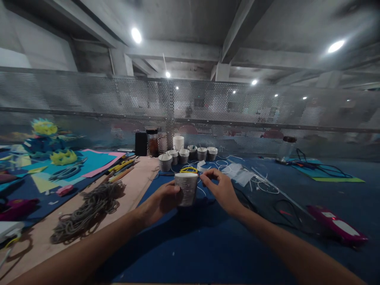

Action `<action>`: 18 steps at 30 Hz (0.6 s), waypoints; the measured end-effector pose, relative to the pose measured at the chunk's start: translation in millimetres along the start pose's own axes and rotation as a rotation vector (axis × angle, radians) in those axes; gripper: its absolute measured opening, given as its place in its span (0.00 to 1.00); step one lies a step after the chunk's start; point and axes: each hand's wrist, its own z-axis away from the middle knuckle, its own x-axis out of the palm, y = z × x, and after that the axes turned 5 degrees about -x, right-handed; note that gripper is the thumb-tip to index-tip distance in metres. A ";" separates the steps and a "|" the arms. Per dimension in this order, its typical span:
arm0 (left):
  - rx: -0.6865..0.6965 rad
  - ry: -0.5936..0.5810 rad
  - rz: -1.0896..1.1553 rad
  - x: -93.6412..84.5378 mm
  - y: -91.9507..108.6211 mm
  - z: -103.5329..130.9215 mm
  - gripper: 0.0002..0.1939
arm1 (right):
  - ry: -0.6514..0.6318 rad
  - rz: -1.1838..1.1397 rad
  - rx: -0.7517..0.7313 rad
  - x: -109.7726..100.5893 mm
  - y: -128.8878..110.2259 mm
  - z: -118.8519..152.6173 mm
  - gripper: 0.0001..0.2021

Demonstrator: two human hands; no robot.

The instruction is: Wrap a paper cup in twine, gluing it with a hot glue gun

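Observation:
My left hand (162, 201) is wrapped round a paper cup (186, 192) with a white rim and a grey, textured covering, held upright above the blue table. At the cup's right rim, the thumb and forefinger of my right hand (219, 186) are pinched together. Whatever lies between those fingertips is too small to make out. Just behind the cup sits a yellow-handled tool (189, 169), partly hidden. Farther back stand several similar grey-wrapped cups (165, 162), beside a stack of plain white cups (178, 142).
A grey cord bundle (92, 206) lies on the pink board (142, 168) to the left, near scissors (69, 171) and coloured paper. White string (264, 186) and a plastic bag (239, 174) are right of centre. A magenta device (337, 223) with cable rests far right. Jars stand behind.

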 end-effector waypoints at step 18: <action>0.034 0.146 -0.136 10.6 1.5 2.1 0.27 | -0.035 0.037 0.007 1.2 2.2 0.9 0.10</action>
